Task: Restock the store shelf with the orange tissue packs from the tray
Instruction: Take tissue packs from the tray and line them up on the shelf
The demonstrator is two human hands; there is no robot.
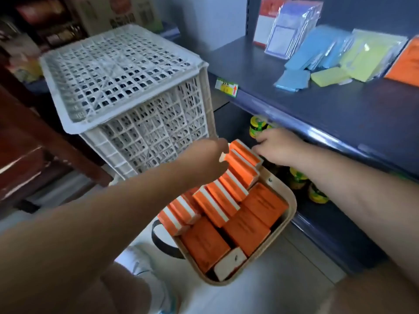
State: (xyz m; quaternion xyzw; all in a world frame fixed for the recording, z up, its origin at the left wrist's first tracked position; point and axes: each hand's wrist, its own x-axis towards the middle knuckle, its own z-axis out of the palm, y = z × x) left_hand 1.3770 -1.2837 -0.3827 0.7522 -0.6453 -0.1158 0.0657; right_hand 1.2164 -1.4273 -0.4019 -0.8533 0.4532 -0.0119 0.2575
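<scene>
Head view: tray [292, 208] sits on the floor, hard against the foot of the shelf [340, 114], and looks close to full. Packs [246, 230] fill it in two lines: a left line standing on edge and leaning, white stripes up, and a right line lying flat. No gap shows between them, though one pack at the near end lies with its white end up. Nothing on the shelf is plainly one of these packs. An orange item [405, 62] sits on the upper board at the frame's right edge, cut off, and I cannot tell what it is. Lower board holds jars [257, 126], with bare dark board nearer the camera. Judgement: restocking is at or near its start, with almost the whole tray left to move. Both hands are at the tray's far end, on the far pack [246, 152], the last in the leaning line. Left hand [204, 159] is at its left end, back to the camera, fingers [223, 156] curled and pinching that end. Right hand [280, 146] is at its right end, just below the jars. Its fingers [258, 150] are bent and touch the pack's corner, but I cannot tell whether they grip it. The pack rests in the tray, leaning on its neighbour. White crates [127, 87] are stacked just left of the tray.
</scene>
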